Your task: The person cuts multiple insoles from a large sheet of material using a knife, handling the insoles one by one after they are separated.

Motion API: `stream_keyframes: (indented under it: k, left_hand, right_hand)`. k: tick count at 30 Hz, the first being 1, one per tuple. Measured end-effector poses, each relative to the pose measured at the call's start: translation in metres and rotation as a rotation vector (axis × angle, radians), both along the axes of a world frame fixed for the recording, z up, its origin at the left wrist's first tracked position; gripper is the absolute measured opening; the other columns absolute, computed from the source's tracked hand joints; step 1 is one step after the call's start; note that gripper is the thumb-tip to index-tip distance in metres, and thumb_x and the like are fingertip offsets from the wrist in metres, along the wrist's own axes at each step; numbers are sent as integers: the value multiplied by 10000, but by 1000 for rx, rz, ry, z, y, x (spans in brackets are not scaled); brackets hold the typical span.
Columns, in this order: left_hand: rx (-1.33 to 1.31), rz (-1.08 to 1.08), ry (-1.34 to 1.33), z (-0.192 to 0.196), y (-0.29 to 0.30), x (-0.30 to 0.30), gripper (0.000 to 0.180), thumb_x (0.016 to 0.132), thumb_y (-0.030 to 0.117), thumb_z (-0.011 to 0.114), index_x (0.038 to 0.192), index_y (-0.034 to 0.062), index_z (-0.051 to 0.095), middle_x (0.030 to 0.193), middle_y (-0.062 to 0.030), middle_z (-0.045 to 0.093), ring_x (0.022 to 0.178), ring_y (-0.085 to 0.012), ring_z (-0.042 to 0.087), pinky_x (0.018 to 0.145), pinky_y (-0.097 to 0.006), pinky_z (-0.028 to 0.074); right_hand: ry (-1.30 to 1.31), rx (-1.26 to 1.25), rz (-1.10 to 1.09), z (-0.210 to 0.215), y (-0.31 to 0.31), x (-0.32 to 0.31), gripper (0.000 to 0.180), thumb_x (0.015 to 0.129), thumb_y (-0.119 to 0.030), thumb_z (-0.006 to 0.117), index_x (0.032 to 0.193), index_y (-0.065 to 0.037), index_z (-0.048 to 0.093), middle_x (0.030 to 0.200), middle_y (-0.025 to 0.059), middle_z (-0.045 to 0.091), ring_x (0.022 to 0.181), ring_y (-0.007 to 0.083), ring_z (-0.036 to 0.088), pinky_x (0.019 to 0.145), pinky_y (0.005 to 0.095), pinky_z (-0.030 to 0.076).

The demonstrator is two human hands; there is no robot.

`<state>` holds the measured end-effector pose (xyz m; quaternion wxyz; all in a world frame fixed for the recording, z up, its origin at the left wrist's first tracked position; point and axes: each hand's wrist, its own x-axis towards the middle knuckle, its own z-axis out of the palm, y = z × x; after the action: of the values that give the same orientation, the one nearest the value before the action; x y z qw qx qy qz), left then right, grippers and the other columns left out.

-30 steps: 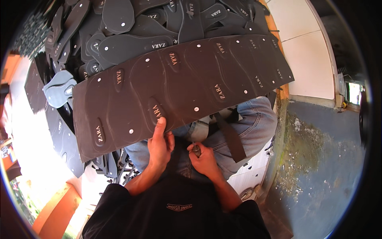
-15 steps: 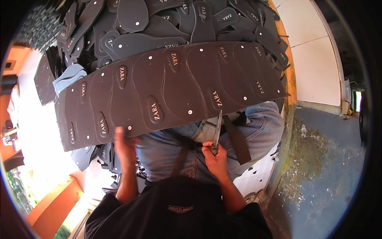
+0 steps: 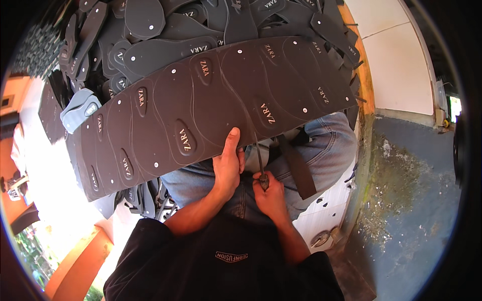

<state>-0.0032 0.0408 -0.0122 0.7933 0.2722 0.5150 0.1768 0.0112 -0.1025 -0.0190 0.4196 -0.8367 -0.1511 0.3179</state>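
Note:
A long dark brown sole sheet (image 3: 221,108), printed with rows of insole outlines, lies across my lap. My left hand (image 3: 227,169) grips its near edge, thumb flat on top and fingers underneath. In my right hand (image 3: 271,196), just right of it, is a knife (image 3: 259,159) held by the handle. Its thin blade points away from me, with the upper part against the sheet's near edge, beside a curved outline. Whether the tip passes through the sheet I cannot tell.
Beyond the sheet is a large heap of dark cut insoles (image 3: 175,30). A blue-grey insole piece (image 3: 78,111) lies by the sheet's far left corner. A dark strip (image 3: 297,168) hangs over my right knee. Small scraps lie on the pale floor (image 3: 324,213), near a round metal object (image 3: 320,239).
My left hand has moved right, from beside the sheet's left part to grip its near edge by the knife. The knife has shifted slightly left, its blade now against the edge.

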Motion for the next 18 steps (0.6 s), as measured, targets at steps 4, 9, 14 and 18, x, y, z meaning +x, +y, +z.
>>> stream_keyframes:
  k: [4, 9, 14, 18]
  left_hand:
    - [-10, 0, 8, 7, 2, 1, 255, 889, 331, 603, 886, 88, 525, 548, 31, 404, 368, -51, 317, 317, -216, 234]
    - [-40, -2, 0, 9, 3, 0, 251, 891, 327, 605, 870, 89, 527, 550, 33, 409, 370, -47, 314, 312, -213, 227]
    - [-48, -55, -22, 8, 7, -4, 260, 882, 334, 622, 861, 93, 525, 585, 24, 425, 374, -42, 316, 312, -209, 224]
    - [-79, -63, -34, 5, 9, -8, 267, 877, 340, 627, 853, 93, 526, 608, 19, 438, 374, -42, 326, 313, -209, 233]
  right_hand:
    - [-3, -25, 18, 3, 4, 1, 109, 786, -77, 569, 873, -18, 598, 582, 178, 561, 575, 374, 592, 550, 415, 452]
    - [-56, -32, 1, -5, 6, -4, 98, 796, -65, 559, 867, -7, 593, 627, 160, 584, 585, 310, 601, 578, 376, 448]
    - [-29, -127, -31, -8, 25, -1, 100, 770, -62, 557, 848, -8, 587, 697, 220, 616, 715, 421, 605, 649, 474, 467]
    - [-40, -187, -39, -16, 39, 1, 90, 768, -69, 569, 813, 9, 569, 704, 229, 615, 729, 429, 603, 662, 479, 468]
